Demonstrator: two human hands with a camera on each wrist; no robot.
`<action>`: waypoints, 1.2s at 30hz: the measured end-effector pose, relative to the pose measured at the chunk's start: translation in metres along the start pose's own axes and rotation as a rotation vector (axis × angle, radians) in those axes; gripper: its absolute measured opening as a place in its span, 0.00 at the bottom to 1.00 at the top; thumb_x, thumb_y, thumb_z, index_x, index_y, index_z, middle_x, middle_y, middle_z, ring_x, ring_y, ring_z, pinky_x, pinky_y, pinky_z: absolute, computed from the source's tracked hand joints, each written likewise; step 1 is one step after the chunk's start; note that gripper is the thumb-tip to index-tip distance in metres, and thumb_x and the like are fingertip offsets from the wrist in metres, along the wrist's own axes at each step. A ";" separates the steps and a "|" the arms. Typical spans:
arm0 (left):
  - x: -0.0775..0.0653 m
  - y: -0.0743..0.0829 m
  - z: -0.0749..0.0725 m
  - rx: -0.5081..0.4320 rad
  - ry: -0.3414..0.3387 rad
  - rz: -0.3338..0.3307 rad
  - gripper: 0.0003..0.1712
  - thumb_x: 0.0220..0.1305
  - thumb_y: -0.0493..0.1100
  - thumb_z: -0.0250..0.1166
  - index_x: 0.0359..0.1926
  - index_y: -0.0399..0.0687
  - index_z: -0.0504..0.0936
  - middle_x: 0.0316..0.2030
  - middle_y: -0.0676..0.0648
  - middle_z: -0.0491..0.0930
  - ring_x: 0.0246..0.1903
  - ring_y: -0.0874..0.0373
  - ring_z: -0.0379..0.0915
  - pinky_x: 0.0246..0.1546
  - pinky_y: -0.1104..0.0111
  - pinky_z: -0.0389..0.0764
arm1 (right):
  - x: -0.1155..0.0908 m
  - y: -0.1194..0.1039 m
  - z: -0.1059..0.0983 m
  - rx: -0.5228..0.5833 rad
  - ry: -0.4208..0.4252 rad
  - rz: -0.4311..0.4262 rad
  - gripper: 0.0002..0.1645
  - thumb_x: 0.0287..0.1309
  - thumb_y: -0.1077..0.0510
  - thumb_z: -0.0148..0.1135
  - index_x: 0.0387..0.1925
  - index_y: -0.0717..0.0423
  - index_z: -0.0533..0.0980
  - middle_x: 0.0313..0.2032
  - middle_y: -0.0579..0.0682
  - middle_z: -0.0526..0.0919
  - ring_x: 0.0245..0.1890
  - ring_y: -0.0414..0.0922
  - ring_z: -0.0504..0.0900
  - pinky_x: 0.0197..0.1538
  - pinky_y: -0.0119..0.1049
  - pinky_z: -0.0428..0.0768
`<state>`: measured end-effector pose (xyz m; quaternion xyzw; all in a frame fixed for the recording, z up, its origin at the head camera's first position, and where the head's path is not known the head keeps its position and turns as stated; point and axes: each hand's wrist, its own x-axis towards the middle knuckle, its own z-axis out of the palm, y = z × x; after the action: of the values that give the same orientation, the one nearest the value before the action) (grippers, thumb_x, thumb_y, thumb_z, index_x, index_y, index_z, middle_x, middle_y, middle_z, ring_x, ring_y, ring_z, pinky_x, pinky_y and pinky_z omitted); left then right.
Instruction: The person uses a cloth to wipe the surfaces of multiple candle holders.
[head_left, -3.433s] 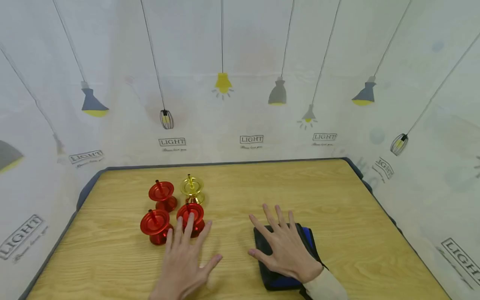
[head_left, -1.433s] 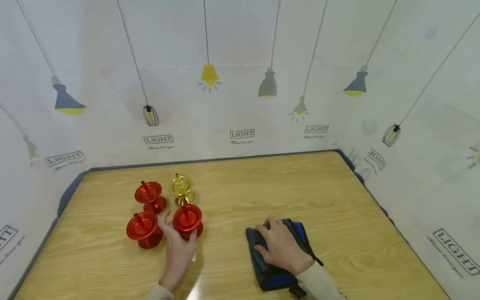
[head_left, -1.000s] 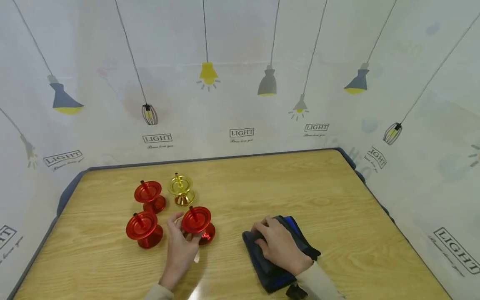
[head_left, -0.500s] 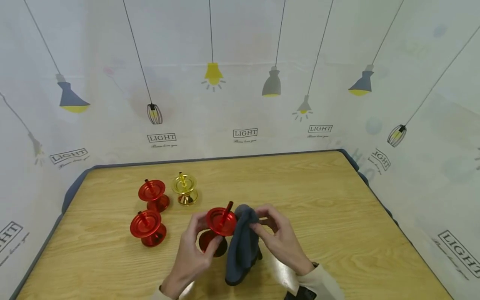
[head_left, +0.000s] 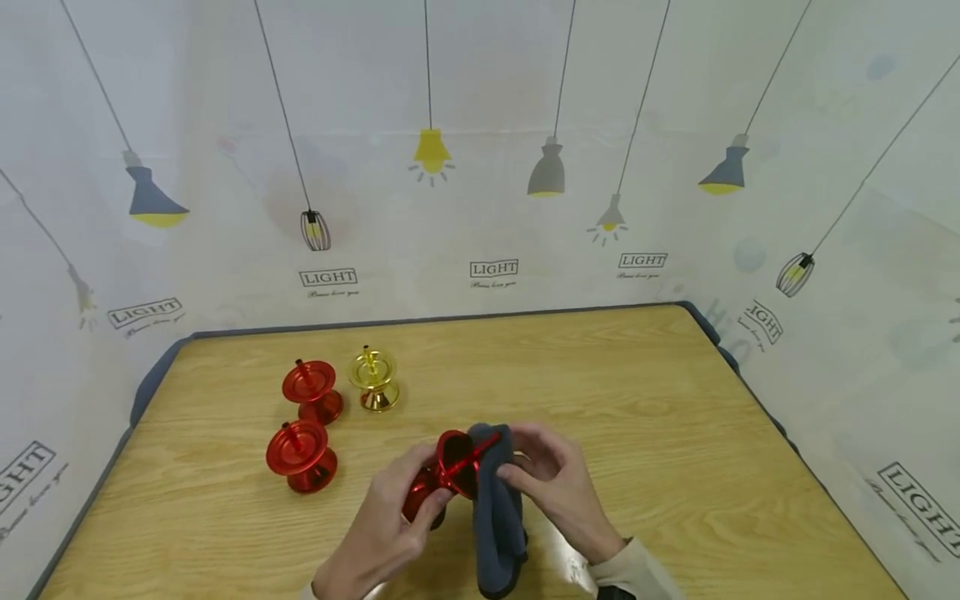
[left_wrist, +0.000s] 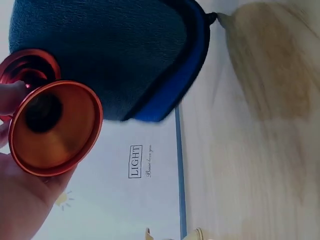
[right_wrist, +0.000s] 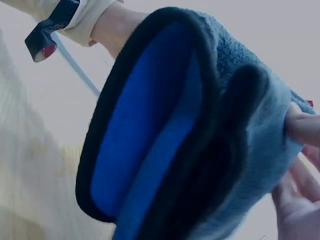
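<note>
My left hand (head_left: 386, 521) grips a red metallic candle holder (head_left: 455, 457) by its stem and base, tipped so its dish and central spike point right. In the left wrist view its hollow base (left_wrist: 75, 132) faces the camera. My right hand (head_left: 558, 492) pinches a folded grey-blue cloth (head_left: 497, 533) between thumb and fingers. The cloth hangs against the dish, and the spike reaches its upper part. Blue backing and dark edging show on the cloth (right_wrist: 145, 135) in the right wrist view. Part of the dish is hidden behind the cloth.
Two red candle holders (head_left: 309, 382) and a gold candle holder (head_left: 373, 369) stand upright on the left of the wooden table (head_left: 600, 375). A white wall covering (head_left: 495, 217) printed with lamps surrounds the table's back and sides.
My left hand has lifted the red candle holder from the group, brought it right and tilted it sideways. My right hand has raised the cloth off the table and brought it against the dish.
</note>
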<state>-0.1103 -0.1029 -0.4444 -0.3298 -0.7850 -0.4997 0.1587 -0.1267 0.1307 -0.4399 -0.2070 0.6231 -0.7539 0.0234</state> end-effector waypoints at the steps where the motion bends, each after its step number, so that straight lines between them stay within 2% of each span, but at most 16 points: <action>1: 0.000 0.001 0.000 0.021 -0.005 0.011 0.23 0.66 0.32 0.66 0.61 0.47 0.75 0.46 0.50 0.83 0.41 0.64 0.79 0.43 0.68 0.84 | 0.000 0.001 0.000 0.019 -0.004 0.004 0.26 0.59 0.71 0.68 0.59 0.70 0.74 0.54 0.49 0.84 0.54 0.42 0.84 0.54 0.34 0.83; 7: 0.002 0.006 0.000 0.108 -0.013 0.068 0.23 0.64 0.32 0.67 0.59 0.46 0.75 0.45 0.53 0.80 0.39 0.65 0.75 0.41 0.70 0.82 | -0.002 0.002 -0.001 0.084 -0.039 -0.001 0.28 0.60 0.70 0.68 0.61 0.74 0.73 0.57 0.51 0.84 0.56 0.44 0.84 0.57 0.35 0.82; 11: 0.005 0.012 0.000 0.159 -0.036 0.041 0.23 0.64 0.34 0.68 0.59 0.50 0.76 0.44 0.56 0.78 0.39 0.67 0.73 0.40 0.70 0.80 | -0.003 0.001 -0.002 0.068 -0.069 -0.006 0.27 0.64 0.68 0.65 0.64 0.70 0.73 0.61 0.51 0.81 0.58 0.45 0.83 0.56 0.35 0.83; 15: 0.006 0.015 0.001 0.125 -0.085 0.018 0.23 0.66 0.35 0.68 0.61 0.50 0.76 0.45 0.56 0.79 0.38 0.68 0.74 0.39 0.71 0.81 | -0.005 0.000 -0.001 -0.012 -0.064 -0.022 0.24 0.68 0.67 0.61 0.64 0.66 0.74 0.60 0.52 0.82 0.58 0.46 0.83 0.56 0.36 0.83; 19: 0.007 0.012 0.000 0.033 -0.129 -0.020 0.21 0.70 0.37 0.65 0.61 0.50 0.75 0.44 0.54 0.81 0.38 0.68 0.76 0.38 0.70 0.82 | -0.006 0.000 0.004 -0.079 -0.019 0.001 0.20 0.70 0.66 0.59 0.61 0.64 0.76 0.56 0.51 0.84 0.55 0.44 0.84 0.55 0.36 0.83; 22: 0.007 0.008 -0.003 -0.085 -0.194 -0.109 0.17 0.73 0.40 0.62 0.60 0.53 0.76 0.43 0.53 0.84 0.38 0.67 0.79 0.39 0.70 0.83 | -0.006 0.001 0.007 -0.089 0.008 0.034 0.18 0.71 0.65 0.58 0.59 0.65 0.77 0.54 0.53 0.84 0.53 0.44 0.84 0.55 0.36 0.83; 24: 0.008 0.004 -0.007 -0.207 -0.263 -0.198 0.14 0.75 0.42 0.59 0.58 0.51 0.76 0.43 0.49 0.85 0.39 0.66 0.81 0.41 0.69 0.83 | -0.005 0.001 0.009 -0.068 0.012 0.045 0.17 0.71 0.65 0.57 0.58 0.67 0.76 0.53 0.53 0.85 0.52 0.45 0.85 0.55 0.35 0.83; 27: 0.010 -0.001 -0.013 -0.453 -0.374 -0.358 0.13 0.77 0.42 0.56 0.57 0.43 0.76 0.44 0.46 0.85 0.40 0.64 0.82 0.43 0.70 0.83 | -0.005 0.003 0.011 -0.023 -0.008 0.039 0.17 0.71 0.65 0.56 0.56 0.72 0.75 0.51 0.51 0.85 0.51 0.44 0.85 0.55 0.35 0.82; 29: 0.011 -0.003 -0.016 -0.605 -0.434 -0.433 0.16 0.77 0.42 0.54 0.58 0.34 0.73 0.44 0.47 0.84 0.41 0.64 0.81 0.43 0.71 0.81 | -0.005 0.004 0.012 0.018 -0.027 0.034 0.17 0.72 0.66 0.54 0.55 0.75 0.74 0.50 0.48 0.86 0.50 0.43 0.85 0.54 0.34 0.82; 31: 0.012 -0.002 -0.018 -0.723 -0.473 -0.479 0.19 0.77 0.41 0.53 0.57 0.27 0.71 0.41 0.51 0.82 0.40 0.66 0.80 0.42 0.73 0.79 | -0.006 0.006 0.012 0.050 -0.042 0.037 0.18 0.72 0.66 0.53 0.55 0.78 0.73 0.49 0.48 0.86 0.50 0.43 0.84 0.54 0.34 0.82; 33: 0.011 -0.001 -0.018 -0.757 -0.488 -0.491 0.21 0.78 0.41 0.52 0.58 0.24 0.69 0.41 0.51 0.81 0.40 0.66 0.80 0.42 0.74 0.79 | -0.007 0.007 0.012 0.072 -0.044 0.052 0.19 0.72 0.66 0.52 0.54 0.80 0.72 0.48 0.48 0.86 0.49 0.42 0.85 0.53 0.33 0.82; 35: 0.009 0.002 -0.015 -0.667 -0.455 -0.491 0.21 0.78 0.44 0.54 0.58 0.27 0.71 0.41 0.49 0.82 0.39 0.67 0.79 0.41 0.74 0.79 | -0.008 0.008 0.012 0.077 -0.031 0.069 0.19 0.72 0.65 0.52 0.54 0.81 0.71 0.48 0.48 0.86 0.48 0.42 0.85 0.52 0.33 0.83; 36: 0.007 0.004 -0.011 -0.585 -0.421 -0.465 0.21 0.76 0.44 0.57 0.58 0.30 0.72 0.42 0.49 0.82 0.40 0.67 0.79 0.42 0.74 0.80 | -0.008 0.009 0.012 0.071 -0.016 0.075 0.19 0.72 0.65 0.52 0.54 0.81 0.71 0.48 0.48 0.86 0.48 0.42 0.85 0.51 0.32 0.83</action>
<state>-0.1138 -0.1090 -0.4323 -0.2701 -0.6789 -0.6457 -0.2219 -0.1170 0.1197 -0.4488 -0.1884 0.6030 -0.7726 0.0638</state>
